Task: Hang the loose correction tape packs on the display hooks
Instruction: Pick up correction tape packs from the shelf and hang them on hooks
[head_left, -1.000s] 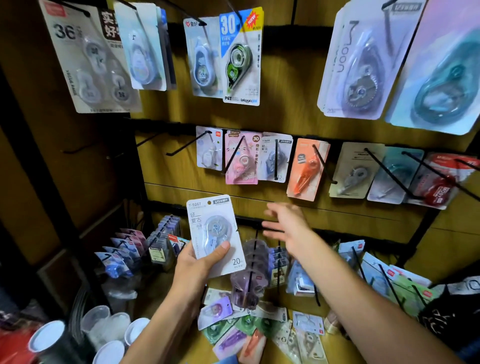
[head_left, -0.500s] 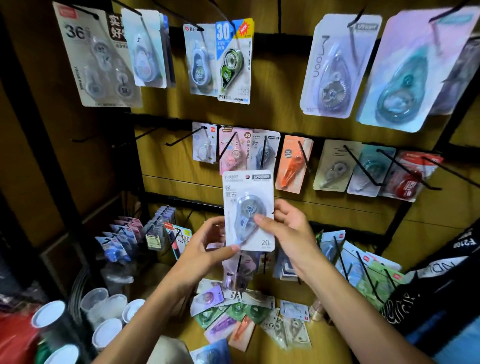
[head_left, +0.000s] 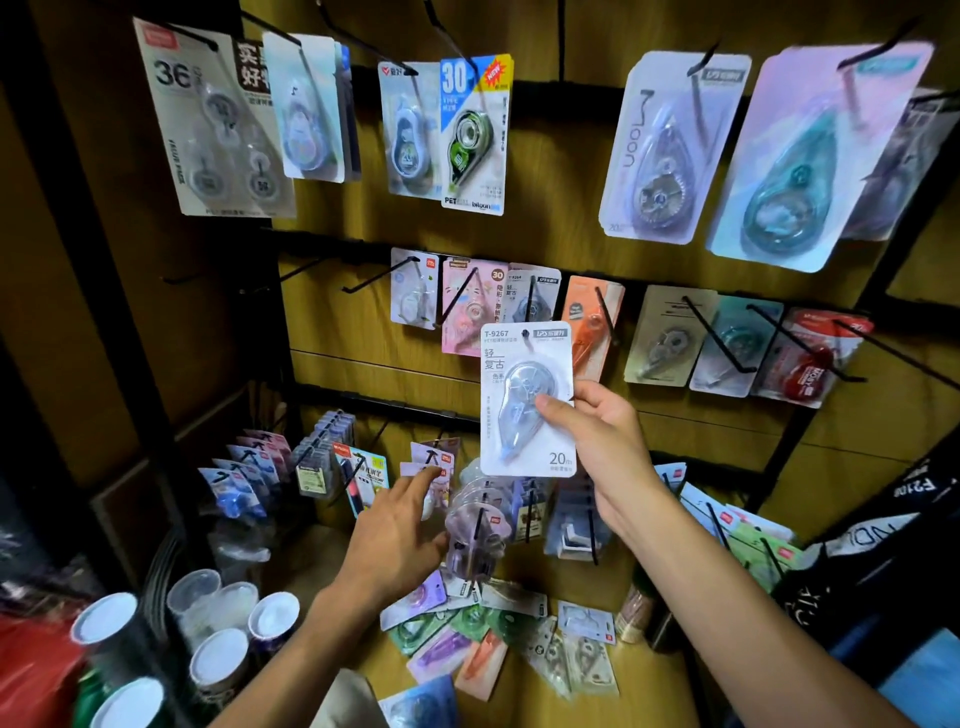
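Observation:
My right hand (head_left: 597, 436) pinches a white correction tape pack (head_left: 524, 400) marked T-9267, thumb on its clear blister. The pack is upright, its top hole at the tip of a black hook (head_left: 530, 306) in the middle row, in front of a matching pack (head_left: 532, 296). My left hand (head_left: 400, 525) is lower, fingers stretched toward the bottom row of hanging packs (head_left: 431, 462), holding nothing. Several loose packs (head_left: 467, 639) lie in a heap on the wooden shelf below.
Packs hang on hooks in three rows on the wooden board. Bare black hooks (head_left: 374, 275) stick out at the middle row's left. Long hooks (head_left: 717, 338) jut forward at right. White-lidded cups (head_left: 218, 654) stand at lower left, a dark bag (head_left: 872, 561) at lower right.
The pack passed from my left hand to my right, then rose to the middle-row hook. My left hand let go and dropped toward the bottom row.

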